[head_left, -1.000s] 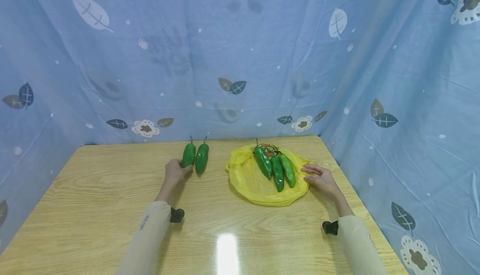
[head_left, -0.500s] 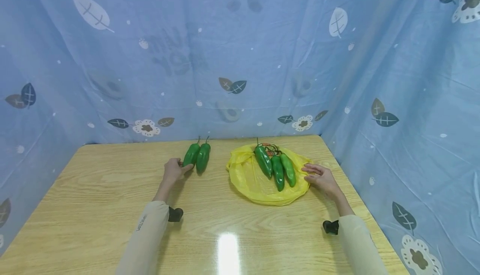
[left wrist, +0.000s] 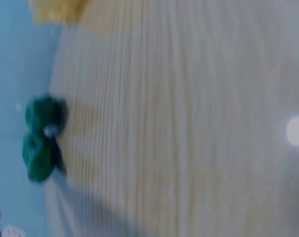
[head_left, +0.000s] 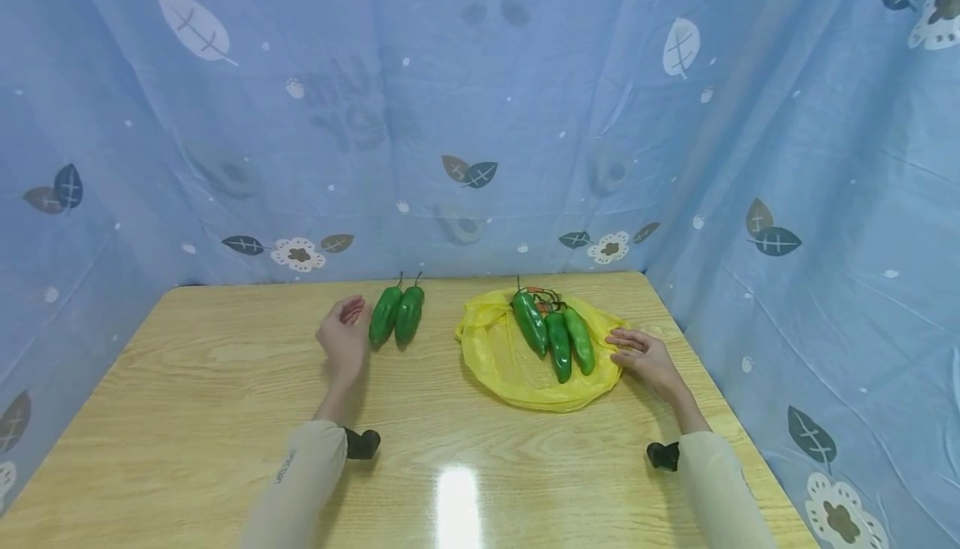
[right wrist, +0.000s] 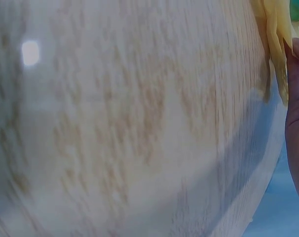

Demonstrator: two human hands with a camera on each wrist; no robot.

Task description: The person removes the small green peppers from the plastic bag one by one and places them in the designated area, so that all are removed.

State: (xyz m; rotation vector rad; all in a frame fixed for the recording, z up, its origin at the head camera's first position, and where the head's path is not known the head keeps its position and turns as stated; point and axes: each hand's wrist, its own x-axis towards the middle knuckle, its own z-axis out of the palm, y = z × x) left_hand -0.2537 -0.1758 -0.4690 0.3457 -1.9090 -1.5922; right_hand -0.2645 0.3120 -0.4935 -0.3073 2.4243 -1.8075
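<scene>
In the head view, two glossy dark-green peppers [head_left: 397, 316] lie side by side on the wooden table, stems pointing away. My left hand [head_left: 345, 336] is just to their left, apart from them, holding nothing, its fingers loosely bent. The left wrist view shows that pair of peppers [left wrist: 40, 138] blurred. A spread yellow plastic bag [head_left: 495, 374] lies to the right, bearing three green peppers [head_left: 558, 341] in its right half. At the bag's right edge, my right hand [head_left: 648, 361] pinches the rim between thumb and fingers; the right wrist view shows the thumb [right wrist: 296, 79] against the plastic.
Orange-red things with dark stems [head_left: 542, 299], partly hidden, lie at the back of the bag. A blue patterned curtain [head_left: 465, 116] hangs along the table's back edge and right side. Bright glare [head_left: 457, 503] marks the front of the wooden table [head_left: 187, 416].
The left pepper of the pair has shifted right against its neighbour. My left hand has then let go and drawn back to the left. The right hand has stayed at the bag.
</scene>
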